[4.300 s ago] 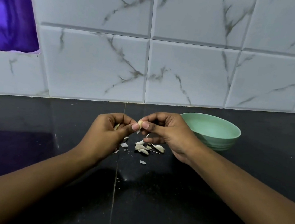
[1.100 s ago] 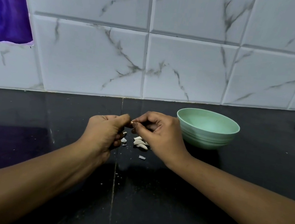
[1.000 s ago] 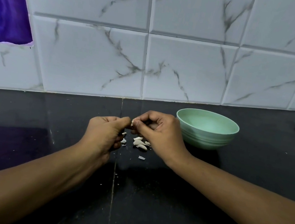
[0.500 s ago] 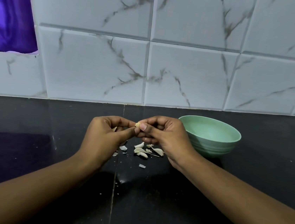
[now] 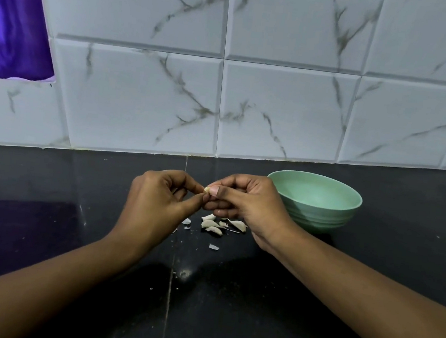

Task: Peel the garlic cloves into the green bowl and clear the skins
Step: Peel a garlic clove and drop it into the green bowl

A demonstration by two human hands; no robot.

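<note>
Garlic clove (image 5: 206, 189) pinched by left hand (image 5: 156, 203) and right hand (image 5: 248, 202), green bowl (image 5: 320, 207) close right, likely skins (image 5: 211, 224) below, counter (image 5: 48, 176) wide leftward

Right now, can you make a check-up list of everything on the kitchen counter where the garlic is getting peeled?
Surface: dark glossy countertop, a few crumbs.
Job's things: garlic clove pinched between both hands; green bowl at right, nothing visible inside.
Clutter: garlic pieces and skin scraps under the hands.
Hands: left hand and right hand each pinch the clove.
Cables: nothing seen.
Surroundings: marbled tile wall, purple cloth upper left.
</note>
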